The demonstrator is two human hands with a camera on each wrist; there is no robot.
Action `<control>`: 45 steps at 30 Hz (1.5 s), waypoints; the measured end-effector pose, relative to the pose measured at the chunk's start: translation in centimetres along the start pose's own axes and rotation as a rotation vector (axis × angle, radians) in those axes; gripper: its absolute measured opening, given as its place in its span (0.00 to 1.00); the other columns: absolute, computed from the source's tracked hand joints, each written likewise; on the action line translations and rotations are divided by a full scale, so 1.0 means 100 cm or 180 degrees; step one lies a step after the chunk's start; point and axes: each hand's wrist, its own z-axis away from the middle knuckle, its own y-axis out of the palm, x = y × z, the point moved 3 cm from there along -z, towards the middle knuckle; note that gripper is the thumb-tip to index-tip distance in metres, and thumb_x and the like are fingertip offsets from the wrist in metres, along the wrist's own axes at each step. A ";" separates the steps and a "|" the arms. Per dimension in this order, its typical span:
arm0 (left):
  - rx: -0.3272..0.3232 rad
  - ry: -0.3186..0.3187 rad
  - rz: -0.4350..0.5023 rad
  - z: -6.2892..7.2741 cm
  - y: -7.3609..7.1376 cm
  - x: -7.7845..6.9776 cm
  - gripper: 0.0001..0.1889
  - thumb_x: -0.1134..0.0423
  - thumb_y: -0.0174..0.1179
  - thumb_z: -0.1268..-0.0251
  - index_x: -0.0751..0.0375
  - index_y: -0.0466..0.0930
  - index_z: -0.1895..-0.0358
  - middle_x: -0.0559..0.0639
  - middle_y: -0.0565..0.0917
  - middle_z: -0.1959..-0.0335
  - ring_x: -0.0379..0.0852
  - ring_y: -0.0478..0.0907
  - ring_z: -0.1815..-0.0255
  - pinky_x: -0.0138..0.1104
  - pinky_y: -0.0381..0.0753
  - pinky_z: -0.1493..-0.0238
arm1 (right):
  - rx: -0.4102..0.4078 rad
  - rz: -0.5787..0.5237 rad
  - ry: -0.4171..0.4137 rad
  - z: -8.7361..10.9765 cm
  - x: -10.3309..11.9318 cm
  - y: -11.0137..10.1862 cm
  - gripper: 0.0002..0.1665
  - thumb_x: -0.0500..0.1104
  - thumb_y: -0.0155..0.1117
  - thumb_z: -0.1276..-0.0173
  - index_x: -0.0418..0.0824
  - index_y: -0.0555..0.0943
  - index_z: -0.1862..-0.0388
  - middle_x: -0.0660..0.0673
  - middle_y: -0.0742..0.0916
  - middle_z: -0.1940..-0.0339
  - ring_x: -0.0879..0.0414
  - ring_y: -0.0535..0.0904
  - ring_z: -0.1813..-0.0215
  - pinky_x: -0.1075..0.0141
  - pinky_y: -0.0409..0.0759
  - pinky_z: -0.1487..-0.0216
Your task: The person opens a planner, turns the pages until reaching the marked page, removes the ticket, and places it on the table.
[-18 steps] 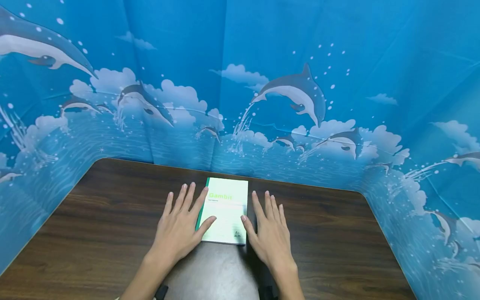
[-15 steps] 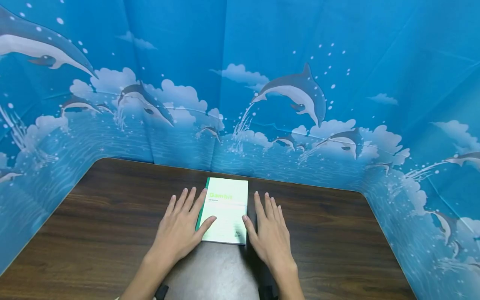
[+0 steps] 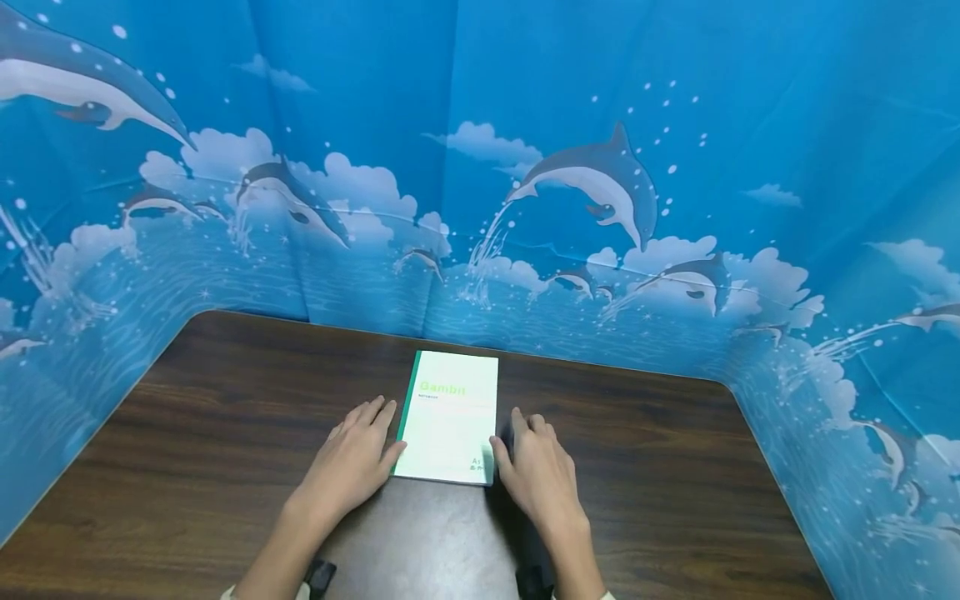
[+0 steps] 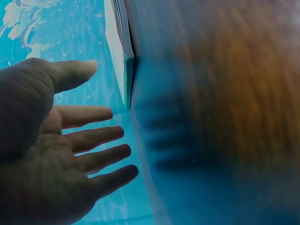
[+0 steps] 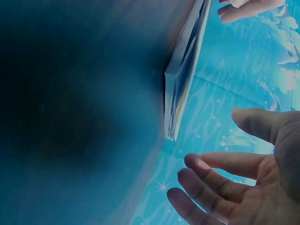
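Observation:
A pale notebook (image 3: 450, 433) with a green spine and "Gambit" on its cover lies flat near the table's far edge. To its left is my left hand (image 3: 347, 458), thumb tip close to the spine edge; in the left wrist view its fingers (image 4: 101, 138) are spread and hold nothing. My right hand (image 3: 542, 475) is on the other side, thumb by the notebook's right edge. The right wrist view shows this hand's fingers (image 5: 218, 187) slightly bent, apart from the notebook's page edges (image 5: 178, 89). Whether either thumb touches the notebook, I cannot tell.
The dark wood-grain table (image 3: 187, 433) reaches out on both sides of the hands. A blue curtain (image 3: 360, 83) printed with dolphins hangs round its back and sides. Dark straps (image 3: 321, 575) sit at both wrists.
Both hands have drawn back slightly towards the near side and their fingers look more bent. The left thumb has moved off the cover to the spine edge. The head view has shifted slightly.

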 end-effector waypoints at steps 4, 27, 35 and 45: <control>0.0322 -0.0047 0.0073 0.000 0.004 0.005 0.35 0.55 0.66 0.22 0.70 0.67 0.20 0.72 0.65 0.18 0.75 0.59 0.16 0.70 0.64 0.24 | 0.0160 -0.0048 0.0023 -0.002 0.002 0.004 0.35 0.55 0.69 0.22 0.31 0.79 0.28 0.31 0.85 0.36 0.38 0.85 0.40 0.48 0.87 0.62; 0.0672 -0.0147 0.0159 0.002 0.004 0.008 0.36 0.55 0.65 0.22 0.61 0.65 0.17 0.70 0.56 0.14 0.76 0.49 0.13 0.70 0.57 0.21 | 0.0580 -0.0173 0.0041 -0.008 0.014 0.016 0.29 0.52 0.70 0.23 0.31 0.84 0.35 0.37 0.87 0.52 0.54 0.75 0.67 0.58 0.72 0.72; 0.0666 -0.0166 0.0155 0.004 0.002 0.007 0.36 0.56 0.65 0.22 0.63 0.64 0.17 0.71 0.56 0.14 0.76 0.49 0.13 0.70 0.57 0.20 | 0.0417 -0.0507 -0.0091 -0.007 0.020 0.006 0.12 0.39 0.72 0.25 0.31 0.85 0.50 0.46 0.78 0.74 0.58 0.67 0.77 0.66 0.65 0.77; 0.0724 -0.0131 0.0187 0.005 0.001 0.008 0.36 0.56 0.64 0.21 0.63 0.64 0.17 0.71 0.56 0.14 0.76 0.49 0.13 0.69 0.56 0.20 | 0.0248 -0.1075 -0.0144 -0.009 0.035 -0.011 0.28 0.36 0.70 0.25 0.24 0.78 0.31 0.36 0.92 0.58 0.57 0.86 0.69 0.69 0.78 0.73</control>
